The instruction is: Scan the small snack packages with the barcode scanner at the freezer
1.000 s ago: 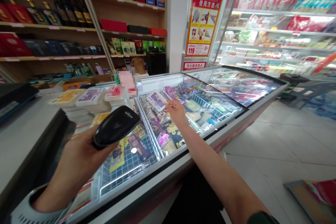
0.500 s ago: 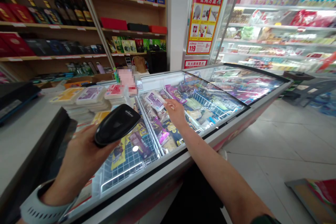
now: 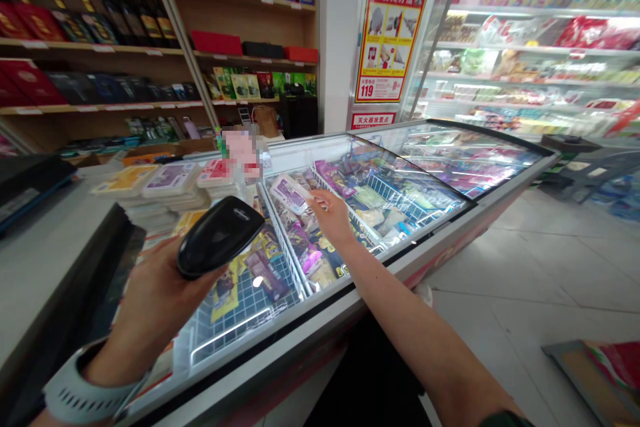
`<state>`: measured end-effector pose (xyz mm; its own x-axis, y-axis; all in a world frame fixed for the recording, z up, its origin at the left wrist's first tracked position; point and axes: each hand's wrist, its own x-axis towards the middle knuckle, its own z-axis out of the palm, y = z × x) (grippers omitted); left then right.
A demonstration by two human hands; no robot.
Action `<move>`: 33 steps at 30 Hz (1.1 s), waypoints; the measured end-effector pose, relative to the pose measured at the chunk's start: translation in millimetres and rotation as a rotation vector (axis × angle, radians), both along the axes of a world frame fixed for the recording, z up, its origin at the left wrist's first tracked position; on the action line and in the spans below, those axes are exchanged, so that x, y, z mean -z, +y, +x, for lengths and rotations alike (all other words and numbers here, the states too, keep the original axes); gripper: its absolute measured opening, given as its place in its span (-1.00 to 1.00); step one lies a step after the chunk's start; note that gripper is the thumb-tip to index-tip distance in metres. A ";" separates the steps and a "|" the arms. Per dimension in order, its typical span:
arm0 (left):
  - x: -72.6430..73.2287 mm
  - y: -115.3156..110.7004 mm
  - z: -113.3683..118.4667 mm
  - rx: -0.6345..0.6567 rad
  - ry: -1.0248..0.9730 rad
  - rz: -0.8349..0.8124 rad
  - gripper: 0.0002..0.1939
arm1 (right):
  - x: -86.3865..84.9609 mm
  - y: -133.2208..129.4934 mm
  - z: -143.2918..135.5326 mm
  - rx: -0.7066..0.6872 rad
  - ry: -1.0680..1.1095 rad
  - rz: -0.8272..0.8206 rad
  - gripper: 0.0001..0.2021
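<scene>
My left hand [image 3: 157, 293], with a pale watch band at the wrist, is wrapped round a black handheld scanner [image 3: 220, 237]. The scanner's front end points right, over the near part of the freezer. My right hand [image 3: 330, 213] pinches the right edge of a flat white pack with a purple label [image 3: 291, 193]. That pack is tilted above the freezer's wire baskets. Left of the scanner's tip stand stacks of similar flat packs, with a yellow label [image 3: 127, 179], a purple label [image 3: 171, 175] and a red label [image 3: 216, 172] on top.
A chest freezer [image 3: 440, 245] with a glass top runs from the lower left to the right. Bagged frozen goods lie in its wire baskets [image 3: 290, 257]. A grey counter [image 3: 45, 240] with a black device [image 3: 33, 183] is at left. Wooden shelves with bottles and boxes stand behind.
The purple-labelled pack in my right hand has shifted slightly left and tilted a little. My left hand and the scanner have barely moved.
</scene>
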<state>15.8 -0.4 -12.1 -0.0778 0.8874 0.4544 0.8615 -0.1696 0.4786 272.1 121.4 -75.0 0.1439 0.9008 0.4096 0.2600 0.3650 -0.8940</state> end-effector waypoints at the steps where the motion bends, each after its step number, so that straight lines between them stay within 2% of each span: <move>1: 0.1 0.0 0.4 -0.007 -0.002 -0.003 -0.67 | -0.1 -0.3 0.1 -0.003 -0.004 0.002 -0.79; 14: 4.1 0.8 0.0 -0.027 -0.104 -0.099 -0.54 | -0.3 -1.6 -0.1 -0.013 0.040 0.033 -0.77; 23: 1.2 -0.3 3.1 0.028 -0.016 0.014 -0.67 | 1.3 0.9 -0.2 -0.010 0.046 0.031 -0.81; 33: 0.9 0.5 1.3 0.053 0.061 0.031 -0.76 | 1.5 0.2 -0.3 -0.016 0.051 0.025 -0.81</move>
